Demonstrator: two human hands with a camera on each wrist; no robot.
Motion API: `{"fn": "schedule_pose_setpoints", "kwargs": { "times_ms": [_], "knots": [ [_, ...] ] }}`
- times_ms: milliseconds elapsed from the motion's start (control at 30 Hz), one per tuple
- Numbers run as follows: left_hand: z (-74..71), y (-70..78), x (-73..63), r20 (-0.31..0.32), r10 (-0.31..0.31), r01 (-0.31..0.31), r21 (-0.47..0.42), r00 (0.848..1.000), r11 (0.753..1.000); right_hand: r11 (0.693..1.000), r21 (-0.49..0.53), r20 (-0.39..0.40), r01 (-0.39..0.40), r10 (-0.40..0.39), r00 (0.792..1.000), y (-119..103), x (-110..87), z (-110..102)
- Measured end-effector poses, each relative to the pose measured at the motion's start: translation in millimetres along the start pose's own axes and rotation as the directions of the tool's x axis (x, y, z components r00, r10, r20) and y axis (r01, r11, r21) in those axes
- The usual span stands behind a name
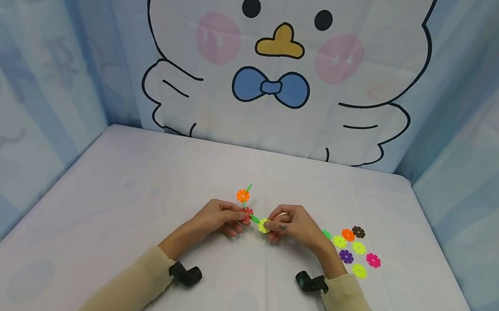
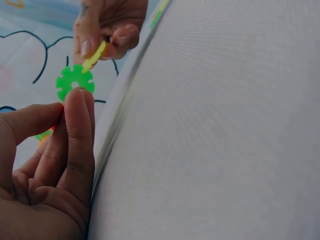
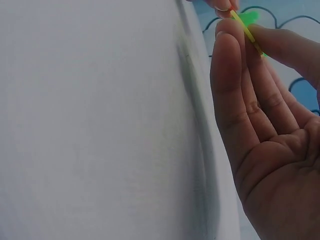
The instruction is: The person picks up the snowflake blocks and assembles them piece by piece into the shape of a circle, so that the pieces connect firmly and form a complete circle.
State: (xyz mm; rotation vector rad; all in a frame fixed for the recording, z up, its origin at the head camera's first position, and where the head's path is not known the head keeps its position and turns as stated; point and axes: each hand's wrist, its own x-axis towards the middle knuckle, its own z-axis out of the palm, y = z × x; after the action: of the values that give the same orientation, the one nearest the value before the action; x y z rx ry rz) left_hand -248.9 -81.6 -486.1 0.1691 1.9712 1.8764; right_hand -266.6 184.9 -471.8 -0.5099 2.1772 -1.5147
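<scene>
My left hand [image 1: 218,216] pinches a red notched disc [image 1: 247,213] in a small chain of interlocking plastic discs. Beyond it, the chain runs up to an orange disc [image 1: 243,195] with a green disc [image 1: 249,187] at its end. On the other side, a green notched disc [image 2: 75,81] sticks out past the left fingertips. Between thumb and fingers, my right hand [image 1: 293,225] grips a yellow disc [image 2: 94,57], seen edge-on in the left wrist view. The yellow one meets the green disc's rim; how deep its slot sits cannot be told.
Several loose discs lie right of my right forearm, among them a purple disc [image 1: 346,256], a pink disc [image 1: 373,260] and a brown disc [image 1: 358,232]. The white-covered table [image 1: 67,235] is bordered by printed curtains [image 1: 265,119] at back and sides.
</scene>
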Motion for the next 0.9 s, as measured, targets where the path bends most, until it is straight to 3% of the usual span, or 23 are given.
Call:
{"fn": "schedule_pose_setpoints", "kwargs": {
  "times_ms": [433,900],
  "knots": [
    [-0.2,-0.2,-0.1,-0.001,0.001,-0.001,-0.011,1.000,1.000,1.000,0.019,0.019,-0.023,0.023,1.000,-1.7,-0.5,2.4],
    [-0.9,-3.9,2.3,0.006,0.019,-0.019,-0.028,1.000,0.999,0.997,0.036,-0.017,-0.064,0.065,0.998,-2.8,0.6,9.4]
  ]
}}
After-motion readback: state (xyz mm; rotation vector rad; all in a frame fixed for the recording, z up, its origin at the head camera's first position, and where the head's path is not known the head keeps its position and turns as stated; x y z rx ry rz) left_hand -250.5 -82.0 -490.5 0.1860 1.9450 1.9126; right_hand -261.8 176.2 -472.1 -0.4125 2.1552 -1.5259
